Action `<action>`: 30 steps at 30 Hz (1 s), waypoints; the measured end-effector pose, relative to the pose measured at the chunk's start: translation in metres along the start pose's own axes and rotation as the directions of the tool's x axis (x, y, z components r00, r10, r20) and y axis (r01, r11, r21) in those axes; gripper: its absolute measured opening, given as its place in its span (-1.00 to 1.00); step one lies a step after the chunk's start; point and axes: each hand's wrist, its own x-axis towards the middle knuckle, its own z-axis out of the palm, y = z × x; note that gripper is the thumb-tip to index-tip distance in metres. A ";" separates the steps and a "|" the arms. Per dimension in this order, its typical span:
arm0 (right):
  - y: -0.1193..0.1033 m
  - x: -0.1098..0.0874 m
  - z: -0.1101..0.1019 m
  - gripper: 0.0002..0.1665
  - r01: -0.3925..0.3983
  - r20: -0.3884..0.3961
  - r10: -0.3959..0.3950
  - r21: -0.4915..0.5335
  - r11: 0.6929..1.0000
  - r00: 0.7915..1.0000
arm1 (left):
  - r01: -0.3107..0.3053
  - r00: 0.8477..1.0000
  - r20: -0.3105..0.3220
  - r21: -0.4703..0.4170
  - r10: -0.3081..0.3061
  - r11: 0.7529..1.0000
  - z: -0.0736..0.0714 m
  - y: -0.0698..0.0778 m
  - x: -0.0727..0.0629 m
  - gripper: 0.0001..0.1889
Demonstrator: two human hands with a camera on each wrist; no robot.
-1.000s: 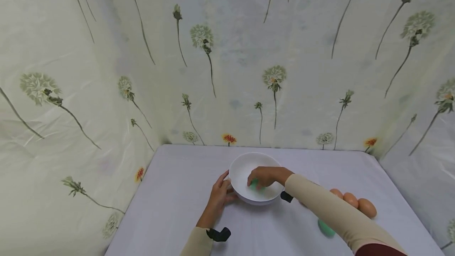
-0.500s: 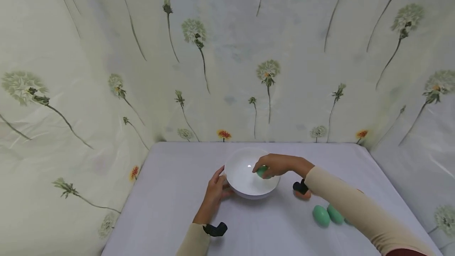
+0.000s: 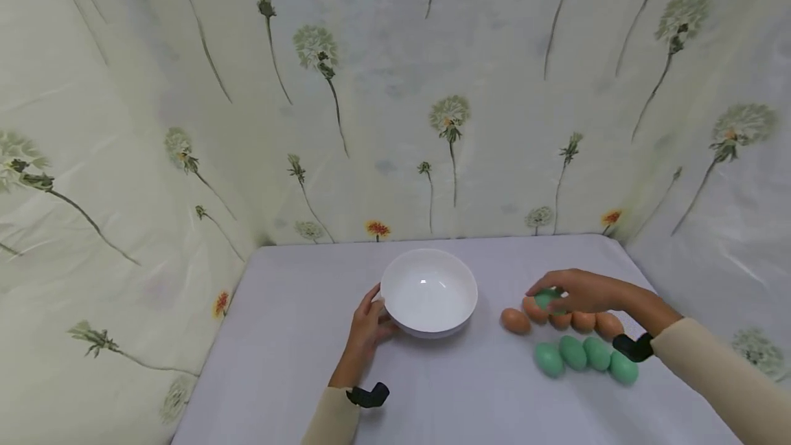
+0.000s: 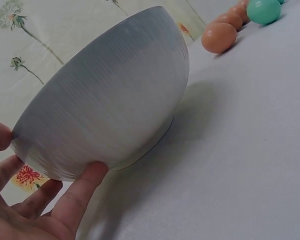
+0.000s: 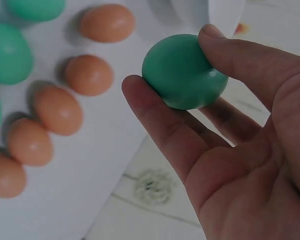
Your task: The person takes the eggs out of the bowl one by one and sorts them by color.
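A white bowl (image 3: 426, 287) stands on the table with its inside bare. My left hand (image 3: 366, 328) touches the bowl's outer left side, with thumb and fingers spread along the wall; in the left wrist view the fingertips meet the bowl below its rim. A green egg (image 5: 185, 72) is pinched between the thumb and fingers of my right hand (image 3: 583, 292), which is raised above the brown eggs on the right. Under that hand lies a row of several brown eggs (image 3: 516, 321). Several green eggs (image 3: 573, 353) lie in a second row nearer to me.
A pale cloth covers the table (image 3: 296, 342). Behind it and at both sides hangs a flower-printed curtain (image 3: 383, 122). The brown row lies to the right of the bowl, with the green row close in front.
My right hand has carried the green egg from inside the bowl, up and right, to above the brown eggs. My left hand has stayed at the bowl. The head view has shifted slightly right.
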 end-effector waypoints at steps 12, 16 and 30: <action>0.069 -0.105 0.045 -0.37 -0.416 0.087 0.412 0.336 0.845 0.907 | 0.002 1.000 0.007 0.011 -0.002 1.000 0.001 0.004 -0.007 -0.47; 0.089 -0.123 0.064 -0.41 -0.482 0.060 0.491 0.327 0.813 0.869 | -0.003 1.000 0.005 0.014 0.003 1.000 0.001 0.000 -0.001 -0.48; 0.113 -0.129 0.097 -0.42 -0.534 0.030 0.555 0.320 0.782 0.831 | -0.006 1.000 0.003 0.004 0.006 1.000 0.000 -0.002 -0.001 -0.47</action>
